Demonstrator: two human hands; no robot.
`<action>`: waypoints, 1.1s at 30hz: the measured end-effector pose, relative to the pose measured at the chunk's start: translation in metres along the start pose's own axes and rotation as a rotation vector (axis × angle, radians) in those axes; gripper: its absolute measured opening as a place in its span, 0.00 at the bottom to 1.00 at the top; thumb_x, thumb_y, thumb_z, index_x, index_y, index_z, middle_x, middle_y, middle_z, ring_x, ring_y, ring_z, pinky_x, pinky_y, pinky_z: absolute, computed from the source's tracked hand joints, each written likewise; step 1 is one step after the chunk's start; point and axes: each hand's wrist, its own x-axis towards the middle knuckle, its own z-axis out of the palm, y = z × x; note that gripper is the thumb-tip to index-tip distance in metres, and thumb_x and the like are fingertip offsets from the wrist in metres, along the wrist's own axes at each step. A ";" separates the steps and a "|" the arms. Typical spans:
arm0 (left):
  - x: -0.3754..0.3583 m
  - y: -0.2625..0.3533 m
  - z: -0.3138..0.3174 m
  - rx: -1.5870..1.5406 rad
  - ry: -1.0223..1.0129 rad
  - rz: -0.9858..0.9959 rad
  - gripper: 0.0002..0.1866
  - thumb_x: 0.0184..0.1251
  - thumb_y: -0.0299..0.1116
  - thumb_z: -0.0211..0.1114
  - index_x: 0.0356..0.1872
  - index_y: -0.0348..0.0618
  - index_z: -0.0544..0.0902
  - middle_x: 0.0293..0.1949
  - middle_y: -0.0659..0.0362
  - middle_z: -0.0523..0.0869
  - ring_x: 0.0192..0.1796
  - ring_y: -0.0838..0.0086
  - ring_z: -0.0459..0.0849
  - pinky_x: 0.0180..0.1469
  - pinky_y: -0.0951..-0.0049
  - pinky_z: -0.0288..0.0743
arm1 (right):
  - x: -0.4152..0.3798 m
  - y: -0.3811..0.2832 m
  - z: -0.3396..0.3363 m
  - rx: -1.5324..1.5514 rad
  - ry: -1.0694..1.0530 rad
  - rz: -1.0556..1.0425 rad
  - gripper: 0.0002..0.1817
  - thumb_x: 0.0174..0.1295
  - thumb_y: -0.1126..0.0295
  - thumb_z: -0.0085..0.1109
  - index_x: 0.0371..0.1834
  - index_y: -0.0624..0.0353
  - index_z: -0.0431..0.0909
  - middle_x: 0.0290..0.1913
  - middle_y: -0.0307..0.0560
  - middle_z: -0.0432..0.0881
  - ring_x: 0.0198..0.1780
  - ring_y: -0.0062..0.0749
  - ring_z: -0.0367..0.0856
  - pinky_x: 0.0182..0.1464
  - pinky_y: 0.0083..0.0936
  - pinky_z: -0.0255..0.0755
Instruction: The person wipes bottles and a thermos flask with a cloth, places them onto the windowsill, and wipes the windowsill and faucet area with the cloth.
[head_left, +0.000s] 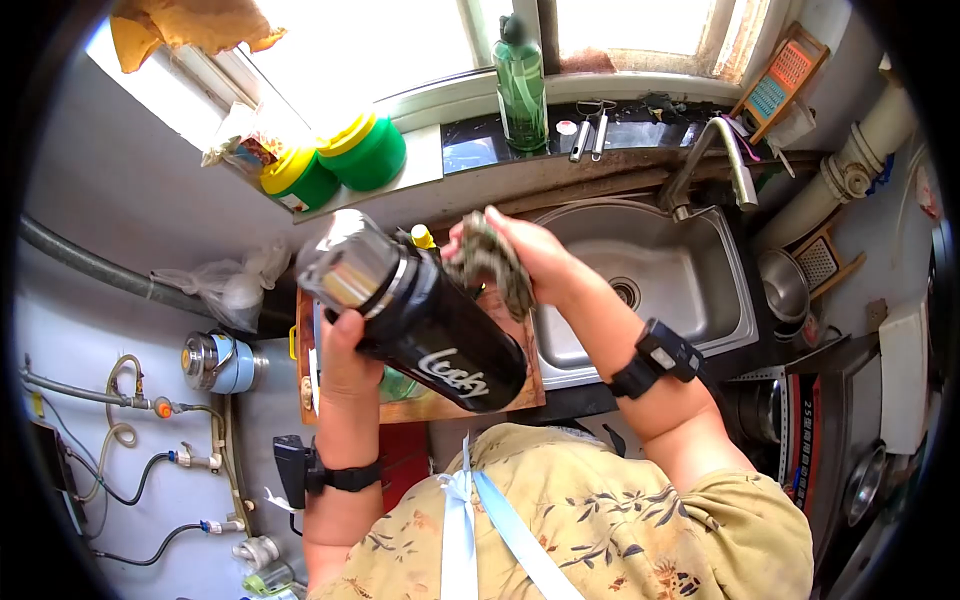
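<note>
A large black thermos with white lettering and a shiny metallic top is tilted in front of me, its top toward the upper left. My left hand is wrapped round it just below the top. In my right hand is a crumpled grey-green cloth, held beside the thermos on its upper right side. Whether the cloth touches the thermos is unclear. Beneath the thermos, a wooden board is partly hidden, with a green glass item on it.
To the right is a steel sink with a curved faucet. A green bottle stands on the sill, near two green tubs with yellow lids. A blue flask is at the left, a stove at the right.
</note>
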 end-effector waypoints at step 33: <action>-0.004 -0.021 0.036 0.638 -0.199 0.160 0.37 0.36 0.33 0.76 0.54 0.36 0.72 0.41 0.58 0.82 0.44 0.77 0.79 0.50 0.76 0.71 | -0.001 -0.066 0.094 -1.424 -0.082 -0.178 0.19 0.60 0.57 0.49 0.36 0.64 0.79 0.36 0.57 0.81 0.40 0.49 0.79 0.45 0.37 0.72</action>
